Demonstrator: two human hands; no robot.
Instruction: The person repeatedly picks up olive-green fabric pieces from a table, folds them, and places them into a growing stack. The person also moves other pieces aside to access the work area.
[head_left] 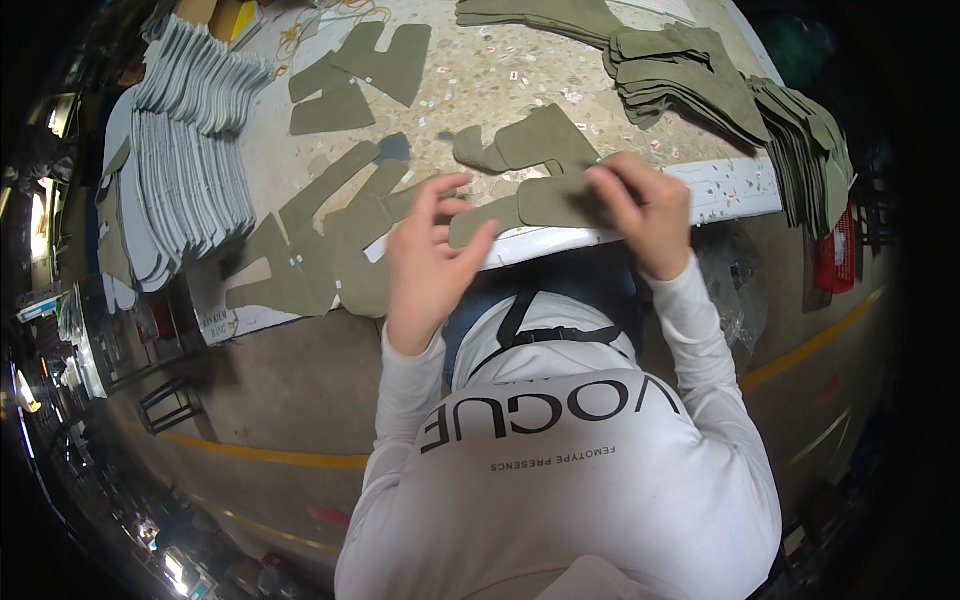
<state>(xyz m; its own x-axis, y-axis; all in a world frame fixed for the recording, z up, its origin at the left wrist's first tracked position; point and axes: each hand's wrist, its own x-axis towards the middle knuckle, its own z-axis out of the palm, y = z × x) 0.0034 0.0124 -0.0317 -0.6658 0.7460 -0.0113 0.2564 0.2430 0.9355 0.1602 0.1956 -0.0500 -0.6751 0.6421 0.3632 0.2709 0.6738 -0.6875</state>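
Along the table's near edge lies an olive-green cut fabric piece (562, 201) with a stitched seam across it. My right hand (648, 212) is closed at its right end, thumb and fingers pinching the edge, slightly blurred. At the left end hovers my left hand (432, 255), its fingers apart and nothing gripped in them. Beneath and left of that hand, more olive pieces (318, 246) lie spread flat and overlapping. Just beyond the worked piece sits another olive piece (545, 135) with a curved flap.
Pale grey cut pieces stand in a tall stack (190, 170) at the left. Olive stacks (680, 80) cover the far right, some hanging over the edge (805, 150). Two-armed olive pieces (375, 75) lie farther back. Small paper bits dot the table (500, 60). A red basket (832, 255) is at right.
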